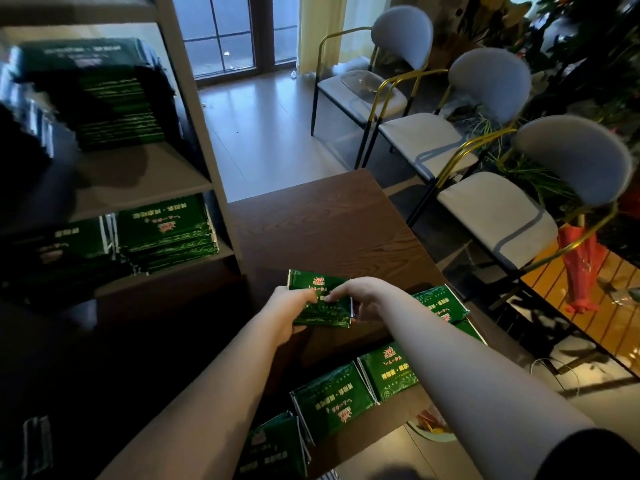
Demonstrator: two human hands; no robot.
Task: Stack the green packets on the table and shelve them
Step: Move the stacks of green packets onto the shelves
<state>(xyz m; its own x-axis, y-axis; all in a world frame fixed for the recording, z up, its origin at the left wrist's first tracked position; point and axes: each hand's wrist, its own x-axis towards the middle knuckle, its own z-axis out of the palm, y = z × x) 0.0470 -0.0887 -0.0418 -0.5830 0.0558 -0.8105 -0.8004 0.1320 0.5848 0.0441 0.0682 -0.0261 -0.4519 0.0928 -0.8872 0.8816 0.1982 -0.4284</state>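
Left of the stack [323,315], the shelf [156,188] carries piles of green packets [162,230]. Now the left hand [287,315] grips the stack by its left edge, over the surface [322,230]. The right hand [360,297] pinches its right edge, fingers curled. Right of the stack and nearer, loose packets [332,400] lie spread.

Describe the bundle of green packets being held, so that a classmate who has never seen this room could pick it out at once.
Find the dark wooden table beside the shelf unit. Near its middle, the left hand and right hand grip a small stack of green packets from either side. Unlike the loose packets lying elsewhere on the table, it alone is held.
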